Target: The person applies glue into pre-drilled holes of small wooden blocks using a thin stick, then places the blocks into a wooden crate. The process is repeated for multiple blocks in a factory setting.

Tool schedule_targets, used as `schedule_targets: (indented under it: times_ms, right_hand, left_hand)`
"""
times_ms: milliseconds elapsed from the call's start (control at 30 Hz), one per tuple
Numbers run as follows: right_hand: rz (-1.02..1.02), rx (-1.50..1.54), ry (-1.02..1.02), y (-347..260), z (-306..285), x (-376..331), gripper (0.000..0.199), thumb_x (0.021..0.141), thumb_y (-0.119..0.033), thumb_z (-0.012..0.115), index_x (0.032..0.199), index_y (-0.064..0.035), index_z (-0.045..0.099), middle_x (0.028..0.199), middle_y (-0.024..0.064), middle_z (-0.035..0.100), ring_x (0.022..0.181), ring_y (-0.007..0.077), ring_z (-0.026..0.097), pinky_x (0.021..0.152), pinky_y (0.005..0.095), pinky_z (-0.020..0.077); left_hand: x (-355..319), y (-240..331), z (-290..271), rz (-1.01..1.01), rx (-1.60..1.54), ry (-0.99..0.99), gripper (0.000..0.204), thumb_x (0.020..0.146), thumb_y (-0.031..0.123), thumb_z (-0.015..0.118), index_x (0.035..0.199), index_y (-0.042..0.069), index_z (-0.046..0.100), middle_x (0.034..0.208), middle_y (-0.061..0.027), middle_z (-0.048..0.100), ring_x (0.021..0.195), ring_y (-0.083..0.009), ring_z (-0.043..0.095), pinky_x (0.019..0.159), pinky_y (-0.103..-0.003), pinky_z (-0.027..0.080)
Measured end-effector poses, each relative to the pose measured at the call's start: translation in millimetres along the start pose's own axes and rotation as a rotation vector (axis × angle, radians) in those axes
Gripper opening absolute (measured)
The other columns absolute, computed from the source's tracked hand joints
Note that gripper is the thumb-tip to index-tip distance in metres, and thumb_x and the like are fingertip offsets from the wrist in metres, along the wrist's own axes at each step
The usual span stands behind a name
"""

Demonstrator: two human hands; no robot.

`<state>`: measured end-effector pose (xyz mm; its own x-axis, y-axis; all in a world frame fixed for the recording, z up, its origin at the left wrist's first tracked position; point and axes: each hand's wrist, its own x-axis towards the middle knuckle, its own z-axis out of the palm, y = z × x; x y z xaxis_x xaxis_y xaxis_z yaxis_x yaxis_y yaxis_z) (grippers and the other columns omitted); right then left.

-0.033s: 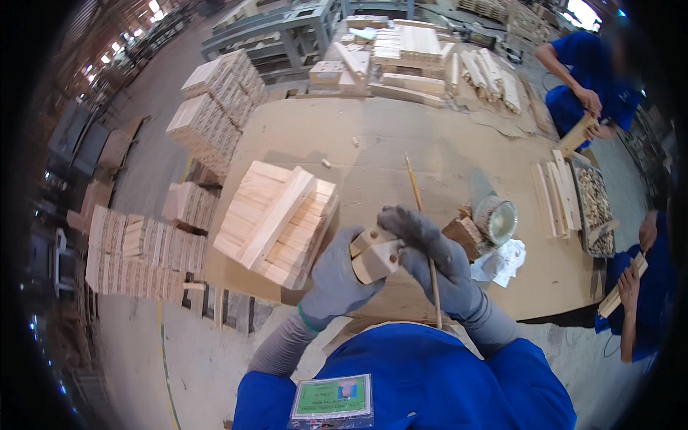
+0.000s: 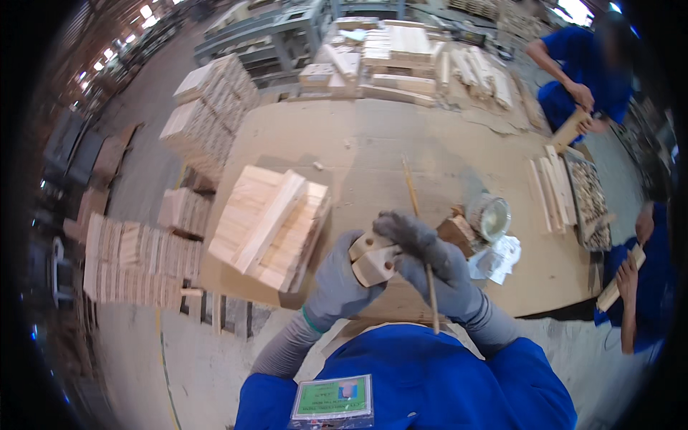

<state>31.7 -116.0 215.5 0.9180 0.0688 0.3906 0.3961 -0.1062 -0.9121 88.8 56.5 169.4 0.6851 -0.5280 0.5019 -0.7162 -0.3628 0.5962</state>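
My left hand (image 2: 335, 276), in a grey glove, is closed round two pale wooden pieces (image 2: 374, 269) held together. Dark round holes show in their end faces. My gloved right hand (image 2: 444, 269) is closed too, with a thin wooden stick (image 2: 411, 188) running through its grip, one end pointing away over the table and the other toward my body. Its dark-stained fingers bend over the far side of the wooden pieces and touch them. Whether the right fingertips pinch anything else is hidden. To the left lies a stack of pale wooden strips (image 2: 240, 215), one strip across its top.
Brown sheeting covers the table (image 2: 358, 158). A round tub (image 2: 493, 217) stands right of my hands, beside crumpled white paper (image 2: 505, 258). Farther right are loose strips (image 2: 548, 193) and a tray of small wooden pieces (image 2: 589, 204). Two co-workers handle wood at the right.
The view has shifted slightly, so the table and stacks sit a little farther left. Both hands keep their hold, and the wooden pieces are turned slightly.
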Motion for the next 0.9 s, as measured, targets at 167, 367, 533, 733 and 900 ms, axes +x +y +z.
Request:
schedule_targets:
  times_ms: [167,367,533,733,900]
  right_hand:
    - [0.232,0.061,-0.011,-6.2,-24.1,-51.6,0.056,0.090,-0.007,0.060,0.138,0.0033,0.035,0.134,0.0156,0.049,0.122,0.0226,0.050,0.101,0.0327,0.0401]
    - [0.055,-0.174,0.010,-6.6,-66.4,-91.1,0.054,0.092,-0.020,0.057,0.139,-0.0008,0.036,0.136,0.0205,0.046,0.124,0.0291,0.049,0.098,0.0334,0.0432]
    - [0.104,-0.177,0.430,-16.8,-133.6,-144.0,0.037,0.089,-0.009,0.059,0.123,0.0045,0.051,0.113,0.0193,0.057,0.108,0.0251,0.055,0.087,0.0325,0.0465]
    - [0.325,-0.028,0.716,-1.5,-172.9,-146.3,0.016,0.084,-0.001,0.064,0.099,0.0050,0.060,0.090,0.0121,0.063,0.082,0.0141,0.061,0.069,0.0254,0.0485]
    - [0.120,-0.532,0.574,41.5,-183.4,-112.4,0.011,0.084,-0.005,0.066,0.093,-0.0003,0.061,0.081,0.0120,0.065,0.066,0.0185,0.063,0.059,0.0297,0.0495]
  left_hand:
    - [-31.9,-0.8,84.6,-0.008,-0.492,-0.023,0.072,0.069,0.015,0.080,0.126,0.001,0.039,0.111,-0.0141,0.058,0.100,-0.0237,0.061,0.085,-0.035,0.052]
    - [-28.2,-2.1,107.5,0.436,0.188,-0.067,0.049,0.068,0.008,0.079,0.110,0.002,0.055,0.096,-0.0092,0.062,0.090,-0.0229,0.062,0.073,-0.036,0.053]
    - [5.6,6.8,84.9,-0.252,-0.453,-0.085,0.057,0.061,0.007,0.072,0.113,0.000,0.050,0.095,-0.0084,0.057,0.083,-0.0204,0.061,0.074,-0.034,0.053]
    - [35.5,43.7,103.5,-0.401,-0.639,-0.185,0.058,0.060,0.009,0.079,0.111,0.002,0.052,0.095,-0.0070,0.061,0.082,-0.0159,0.059,0.071,-0.031,0.050]
    - [44.2,44.1,108.5,-0.414,-0.456,-0.294,0.066,0.059,0.013,0.081,0.116,0.001,0.048,0.100,-0.0097,0.059,0.083,-0.0180,0.061,0.072,-0.031,0.051]
